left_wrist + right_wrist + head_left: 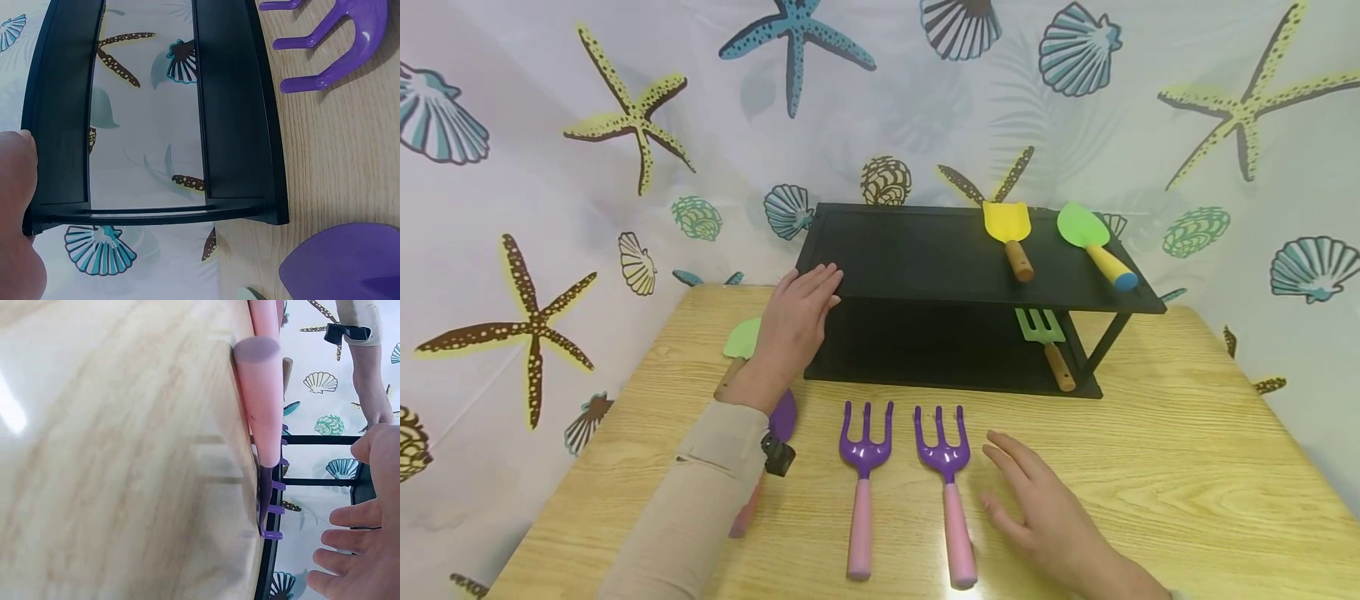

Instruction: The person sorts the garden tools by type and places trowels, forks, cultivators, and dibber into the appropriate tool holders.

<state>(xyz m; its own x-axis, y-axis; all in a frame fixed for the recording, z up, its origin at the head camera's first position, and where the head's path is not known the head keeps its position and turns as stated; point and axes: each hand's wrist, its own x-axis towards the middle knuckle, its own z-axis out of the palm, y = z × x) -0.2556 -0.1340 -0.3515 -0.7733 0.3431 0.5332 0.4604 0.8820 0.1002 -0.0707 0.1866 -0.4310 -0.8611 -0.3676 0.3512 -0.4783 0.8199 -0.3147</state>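
Observation:
My left hand (793, 325) rests with extended fingers on the front left corner of a black two-tier rack (902, 250). In the left wrist view, part of that hand (15, 200) touches the rack's edge. My right hand (1045, 508) holds nothing, its fingers apart and loosely extended, just right of a purple toy fork with a pink handle (955, 508). A matching purple fork (862, 500) lies to the left of that one. Partly hidden under my left forearm are a purple trowel (784, 415) and a light green trowel (742, 338).
On the rack's top tier lie a yellow shovel (1009, 223) and a green trowel with a yellow handle (1086, 227). A green fork with a wooden handle (1058, 367) is on the lower tier. A shell-patterned cloth (925, 125) hangs behind the wooden table (1210, 433).

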